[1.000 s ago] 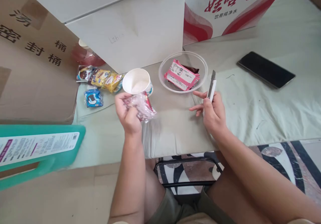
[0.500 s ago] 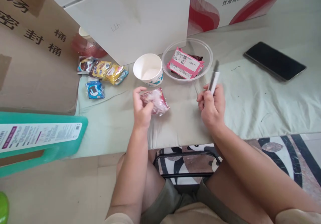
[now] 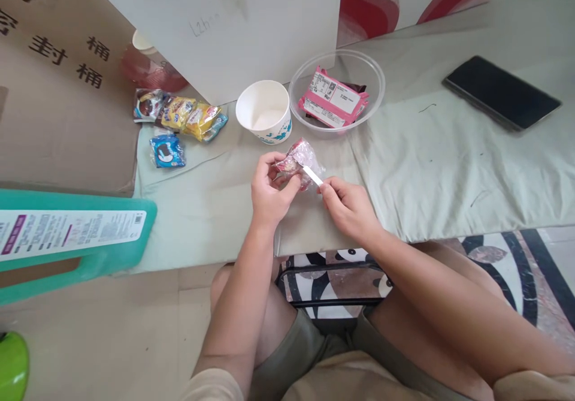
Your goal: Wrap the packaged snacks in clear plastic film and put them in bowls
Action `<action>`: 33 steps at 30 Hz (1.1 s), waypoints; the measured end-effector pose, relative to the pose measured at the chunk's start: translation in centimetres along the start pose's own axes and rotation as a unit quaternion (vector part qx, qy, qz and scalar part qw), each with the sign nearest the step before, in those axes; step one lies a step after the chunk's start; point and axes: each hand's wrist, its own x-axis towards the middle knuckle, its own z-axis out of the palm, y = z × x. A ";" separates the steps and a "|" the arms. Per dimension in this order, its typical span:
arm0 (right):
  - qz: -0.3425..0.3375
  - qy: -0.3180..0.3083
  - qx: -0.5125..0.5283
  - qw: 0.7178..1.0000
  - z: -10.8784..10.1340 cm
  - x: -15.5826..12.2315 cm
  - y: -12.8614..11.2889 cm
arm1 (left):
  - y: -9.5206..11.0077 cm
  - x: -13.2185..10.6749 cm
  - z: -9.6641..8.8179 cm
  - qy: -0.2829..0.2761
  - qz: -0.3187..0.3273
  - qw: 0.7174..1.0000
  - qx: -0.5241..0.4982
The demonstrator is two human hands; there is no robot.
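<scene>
My left hand (image 3: 272,190) pinches a small red snack packet (image 3: 300,156) in crinkled clear plastic, just above the cloth. In my right hand (image 3: 350,206) is a slim, pale knife (image 3: 312,175), its front end touching the plastic. Whether it has cut through cannot be seen. Behind the packet stands a white paper cup (image 3: 264,113) with a blue pattern. To its right, a clear plastic bowl (image 3: 381,92) holds pink packets (image 3: 335,98) with white labels.
Yellow and brown snack packets (image 3: 186,113) and a blue packet (image 3: 168,151) lie at left. A black phone (image 3: 501,92) rests at right. Behind are a white box (image 3: 251,29) and a cardboard box (image 3: 67,119). A green jug (image 3: 121,251) stands at the front left.
My right hand has moved left, bringing the knife from upright down against the packet. My left hand has shifted slightly up and right with the packet. The view has tilted a little.
</scene>
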 end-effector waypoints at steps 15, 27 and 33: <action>-0.026 0.118 -0.208 0.971 -4.0 0.4 2.1 | 1.0 1.3 -2.6 0.067 -0.123 0.990 -0.010; 0.004 0.172 -0.369 0.913 -7.0 2.0 4.4 | 2.4 -0.5 -1.8 -0.151 0.072 0.932 0.323; -0.137 0.192 -0.319 0.918 -5.8 1.7 4.1 | 1.7 -0.2 -1.1 -0.027 -0.076 0.991 0.106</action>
